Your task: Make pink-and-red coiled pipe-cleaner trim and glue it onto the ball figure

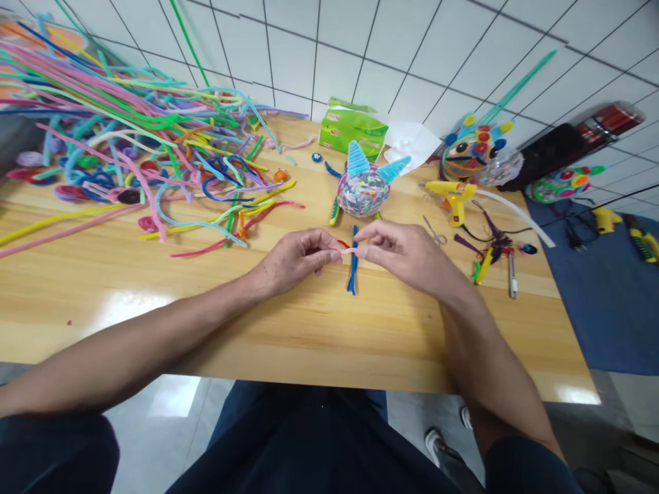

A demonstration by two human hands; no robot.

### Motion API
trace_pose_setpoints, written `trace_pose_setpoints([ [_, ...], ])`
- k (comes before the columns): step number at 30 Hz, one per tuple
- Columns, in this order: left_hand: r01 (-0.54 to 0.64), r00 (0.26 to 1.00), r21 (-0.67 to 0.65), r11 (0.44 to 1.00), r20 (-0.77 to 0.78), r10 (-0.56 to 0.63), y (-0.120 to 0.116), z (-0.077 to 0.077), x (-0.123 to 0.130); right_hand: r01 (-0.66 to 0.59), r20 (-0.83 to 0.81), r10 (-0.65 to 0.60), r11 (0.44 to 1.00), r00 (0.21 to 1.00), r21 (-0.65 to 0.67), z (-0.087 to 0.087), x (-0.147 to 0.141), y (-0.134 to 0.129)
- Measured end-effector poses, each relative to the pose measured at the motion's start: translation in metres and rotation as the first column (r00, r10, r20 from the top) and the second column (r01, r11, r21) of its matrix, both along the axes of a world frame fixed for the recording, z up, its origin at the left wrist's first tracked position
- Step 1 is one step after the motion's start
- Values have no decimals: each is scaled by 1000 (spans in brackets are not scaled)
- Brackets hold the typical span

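A short pale pink pipe cleaner [349,251] stretches between my fingertips. My left hand [301,257] pinches its left end, and my right hand [401,252] pinches the right end. Blue pipe cleaner pieces [352,278] lie on the table under it, partly covered by my right fingers. A small red piece [342,243] shows between the hands; most of it is hidden. Just beyond the hands sits a speckled ball [363,193] with two light blue coiled cones [357,159] on top and green-and-yellow parts at its base.
Heaped pipe cleaners [169,137] cover the table's left side. A green tissue pack [353,130] stands at the back. To the right are a yellow glue gun [453,199], scissors [435,232], a utility knife [512,274] and decorated balls [471,147]. Another person's shoe [434,442] shows below.
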State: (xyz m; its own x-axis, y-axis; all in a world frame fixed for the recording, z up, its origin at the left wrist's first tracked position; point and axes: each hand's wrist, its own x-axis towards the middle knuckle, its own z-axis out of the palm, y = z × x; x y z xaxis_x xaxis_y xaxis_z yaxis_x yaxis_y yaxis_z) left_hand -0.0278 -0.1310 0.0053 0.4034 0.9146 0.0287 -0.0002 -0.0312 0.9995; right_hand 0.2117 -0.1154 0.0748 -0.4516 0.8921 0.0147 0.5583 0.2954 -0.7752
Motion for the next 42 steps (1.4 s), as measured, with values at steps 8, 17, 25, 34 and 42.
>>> trace_pose_setpoints([
  [8, -11, 999, -128, 992, 42, 17, -1, 0, 1, 30, -26, -28, 997, 999, 75, -18, -17, -2],
  [17, -95, 994, -75, 993, 50, 99, -4, 6, -1, -8, -134, 0, 998, 991, -59, -26, -21, -5],
  [25, -194, 964, -152, 969, 153, 217, 1, -1, 1, 52, -102, -54, 998, 993, -24, -13, -13, -6],
  [34, -166, 900, 333, 928, -334, 280, 27, 7, -29, 185, 7, -194, 948, 981, 259, 13, 15, -4],
  [42, 279, 514, 446, 850, -818, 261, 21, -15, -21, 108, 40, -119, 973, 992, 206, 14, 14, -5],
])
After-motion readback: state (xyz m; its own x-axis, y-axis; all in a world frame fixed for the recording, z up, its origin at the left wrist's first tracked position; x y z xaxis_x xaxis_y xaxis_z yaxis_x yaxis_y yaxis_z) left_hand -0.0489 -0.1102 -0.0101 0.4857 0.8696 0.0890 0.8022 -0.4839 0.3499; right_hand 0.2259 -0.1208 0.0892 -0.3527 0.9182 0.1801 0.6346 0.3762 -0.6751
